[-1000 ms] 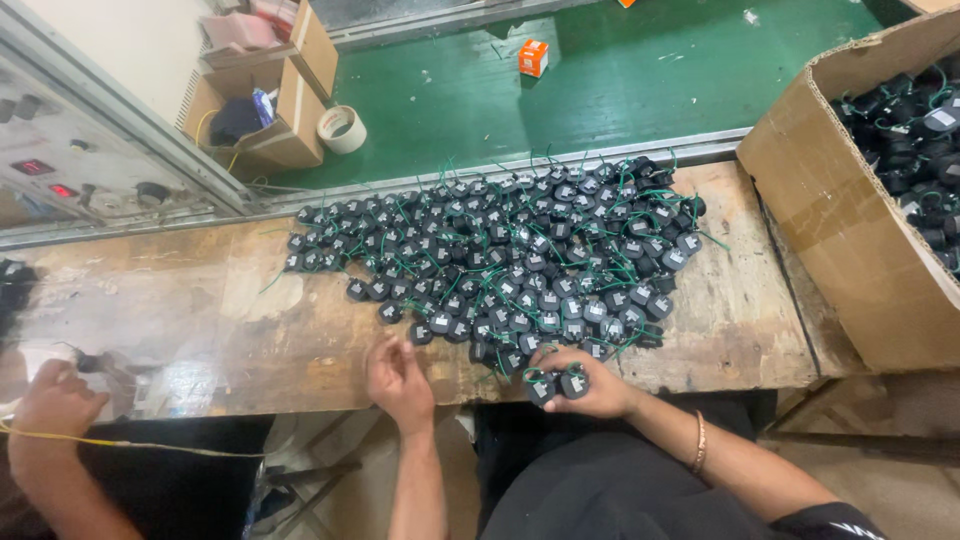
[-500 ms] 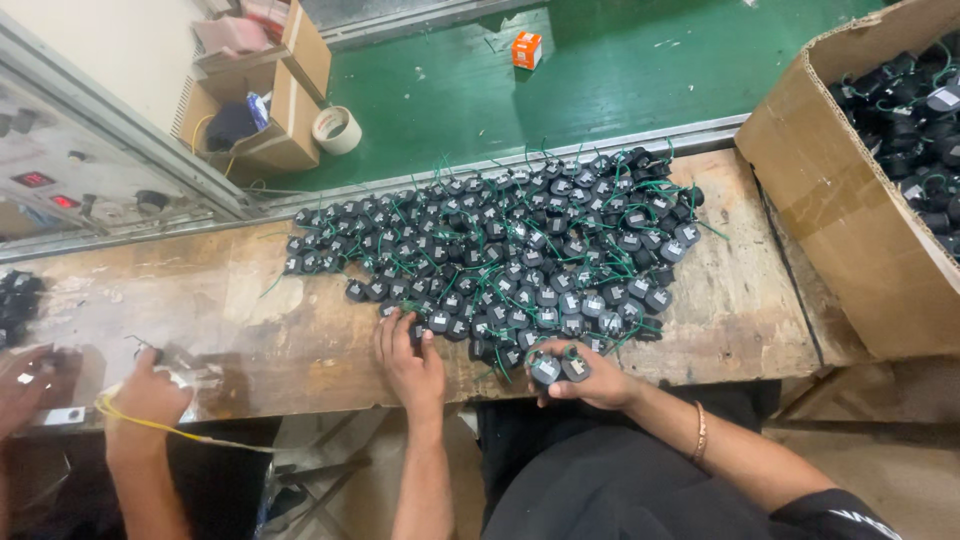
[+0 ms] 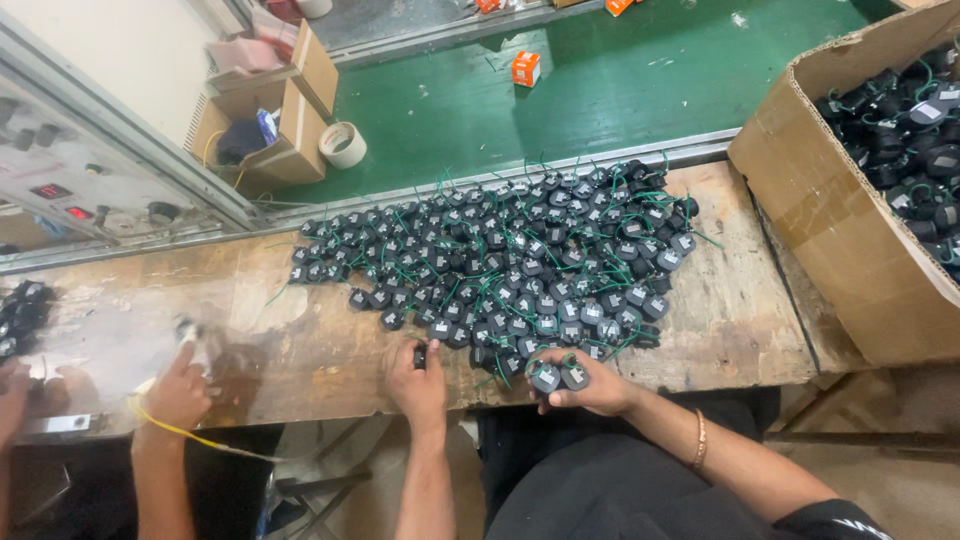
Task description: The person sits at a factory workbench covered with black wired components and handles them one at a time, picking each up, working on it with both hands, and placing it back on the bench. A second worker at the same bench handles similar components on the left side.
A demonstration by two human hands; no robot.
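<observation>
Nearby, cardboard box (image 3: pixel 820 210) beside black parts (image 3: pixel 520 260)

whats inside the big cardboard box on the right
The cardboard box holds more small black round parts with green wires, like those in the pile on the workbench. Only the top layer shows; what lies deeper, and the box's far side, is out of sight.
</observation>
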